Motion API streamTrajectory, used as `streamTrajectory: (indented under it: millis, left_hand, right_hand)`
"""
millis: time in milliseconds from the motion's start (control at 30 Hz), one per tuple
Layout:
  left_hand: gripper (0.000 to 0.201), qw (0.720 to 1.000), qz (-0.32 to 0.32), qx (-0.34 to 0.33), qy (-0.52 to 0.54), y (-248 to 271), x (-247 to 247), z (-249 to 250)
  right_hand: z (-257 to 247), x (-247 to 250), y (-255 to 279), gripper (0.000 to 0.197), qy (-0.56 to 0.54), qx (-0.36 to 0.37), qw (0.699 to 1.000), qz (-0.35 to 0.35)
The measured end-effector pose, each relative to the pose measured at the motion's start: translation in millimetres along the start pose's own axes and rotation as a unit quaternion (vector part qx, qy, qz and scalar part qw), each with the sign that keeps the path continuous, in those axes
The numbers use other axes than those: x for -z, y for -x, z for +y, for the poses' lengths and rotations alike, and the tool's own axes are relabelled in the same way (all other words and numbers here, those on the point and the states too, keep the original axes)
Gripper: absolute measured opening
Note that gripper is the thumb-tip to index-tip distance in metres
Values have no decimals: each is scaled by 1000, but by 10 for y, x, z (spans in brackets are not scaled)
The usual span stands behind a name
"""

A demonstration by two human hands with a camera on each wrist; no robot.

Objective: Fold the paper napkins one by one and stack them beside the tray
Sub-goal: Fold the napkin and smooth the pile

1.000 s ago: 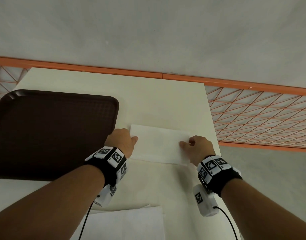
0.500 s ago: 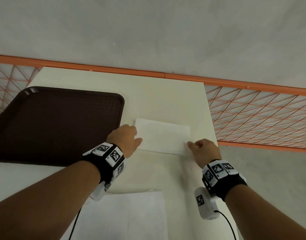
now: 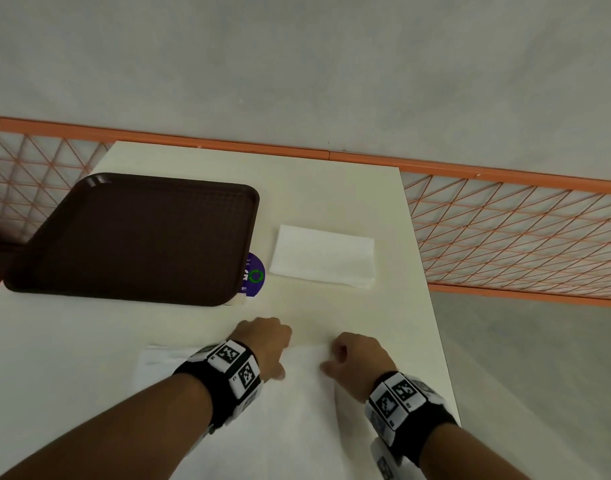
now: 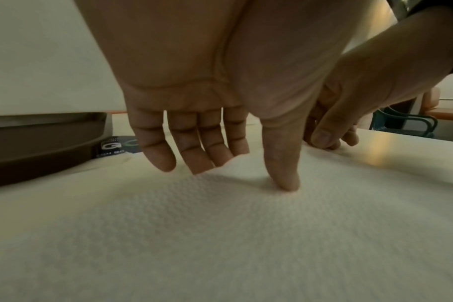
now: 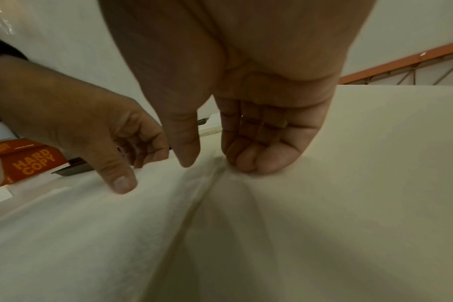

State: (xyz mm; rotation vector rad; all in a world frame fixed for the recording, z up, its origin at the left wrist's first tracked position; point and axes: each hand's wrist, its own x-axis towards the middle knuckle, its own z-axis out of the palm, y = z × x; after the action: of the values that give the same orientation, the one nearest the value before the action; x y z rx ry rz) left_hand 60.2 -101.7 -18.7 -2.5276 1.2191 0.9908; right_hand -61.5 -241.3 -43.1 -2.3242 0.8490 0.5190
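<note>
A folded white napkin lies flat on the cream table, just right of the dark brown tray. Near the front edge lies a pile of unfolded napkins. Both hands are at its far edge. My left hand has fairly straight fingers; its thumb tip presses on the textured top napkin. My right hand has curled fingers on the napkin's edge, the thumb close beside them. The top napkin rises in a ridge between thumb and fingers.
A purple round sticker shows on the table beside the tray's near right corner. An orange mesh railing runs behind and to the right. The table's right edge is close to my right hand. An orange box stands off to the left.
Both hands have let go of the folded napkin, left beside the tray, and drawn back toward me onto the unfolded pile. The head view has shifted, with more of the tray showing.
</note>
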Motion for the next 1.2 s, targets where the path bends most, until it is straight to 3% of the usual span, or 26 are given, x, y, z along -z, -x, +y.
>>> streamTrajectory:
  millis: [200, 500, 700, 833, 1000, 1200]
  left_hand:
    - [29, 998, 69, -8, 1, 9, -53, 20]
    - [26, 992, 122, -30, -31, 7, -131, 37]
    - [26, 993, 102, -56, 38, 39, -42, 7]
    - [21, 984, 151, -49, 78, 115, 2, -26]
    - [19, 969, 197, -15, 149, 160, 16, -96]
    - [15, 940, 243, -29, 238, 162, -29, -124]
  right_hand:
    - [50, -32, 39, 40, -56, -9, 998, 18]
    - [128, -34, 71, 33, -124, 14, 990, 72]
    - [112, 21, 112, 13, -158, 65, 982, 75]
    - [138, -10, 116, 24, -177, 56, 980, 70]
    - [215, -39, 137, 14, -204, 50, 976, 52]
    - [235, -81, 189, 11, -182, 37, 981, 59]
